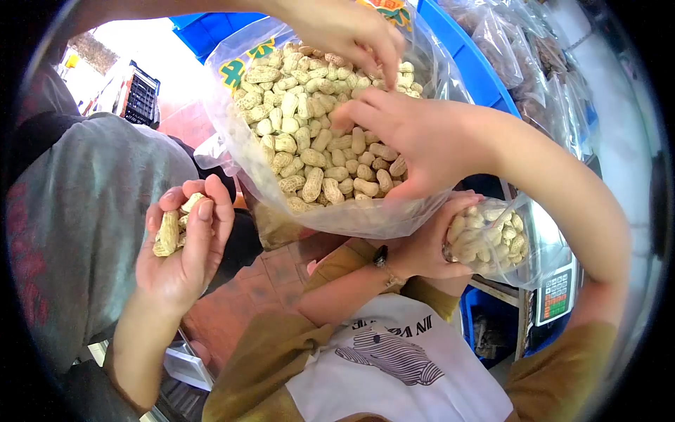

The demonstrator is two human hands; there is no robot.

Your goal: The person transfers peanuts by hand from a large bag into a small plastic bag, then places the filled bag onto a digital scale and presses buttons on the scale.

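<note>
My left hand (430, 243), with a dark watch on its wrist, grips a small clear plastic bag of peanuts (489, 239) to the right of a big sack. My right hand (429, 137) reaches in over the loose unshelled peanuts (316, 133), thumb and fingers apart. No peanut shows between those fingers. The big clear plastic sack (373, 219) has its mouth spread wide around the heap. A co-worker's hand (351, 35) dips into the far side of the heap. The co-worker's other hand (186, 246) cups a few peanuts at the left.
Blue crates (474, 56) stand behind the sack. Several clear bags of dark goods (520, 53) lie at the upper right. A scale with a keypad (555, 294) sits beyond my small bag. The co-worker's grey-clothed body (112, 218) is close on the left.
</note>
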